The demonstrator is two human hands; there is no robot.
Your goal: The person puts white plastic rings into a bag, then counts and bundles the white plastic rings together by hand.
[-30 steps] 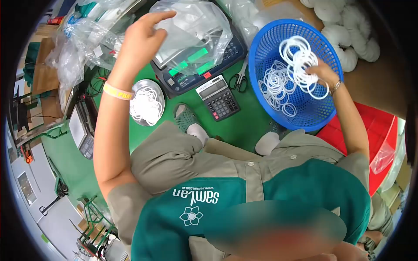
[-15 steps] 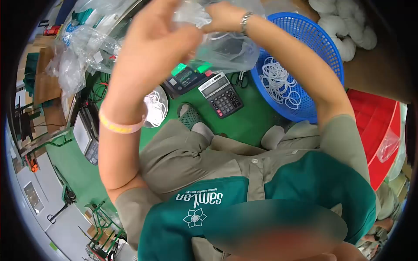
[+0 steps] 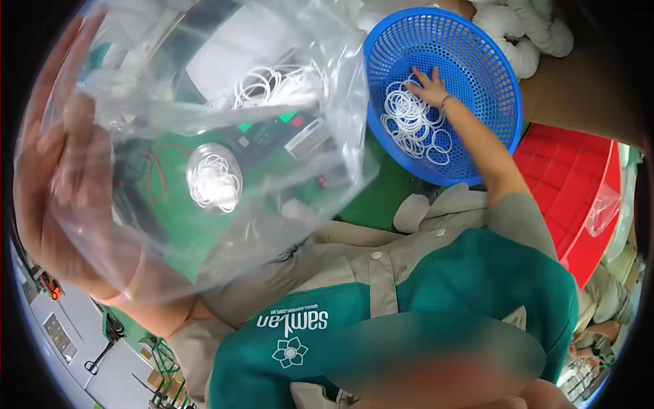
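My left hand is raised at the left, seen through clear film, holding a large clear plastic bag that spreads across the middle. White loops show at the bag's upper part; whether they lie inside it or behind it I cannot tell. My right hand is inside a blue plastic basket, fingers spread, at the edge of a heap of thin white rings. Contact with the rings is unclear.
Through the bag show a round dish of white loops and a partly covered calculator. A red quilted surface lies right of the basket. White bundles sit at the upper right. Green floor shows below.
My left hand has moved left and down, bringing the bag over the middle of the view. My right hand has left the bag and gone down into the blue basket, fingers spread.
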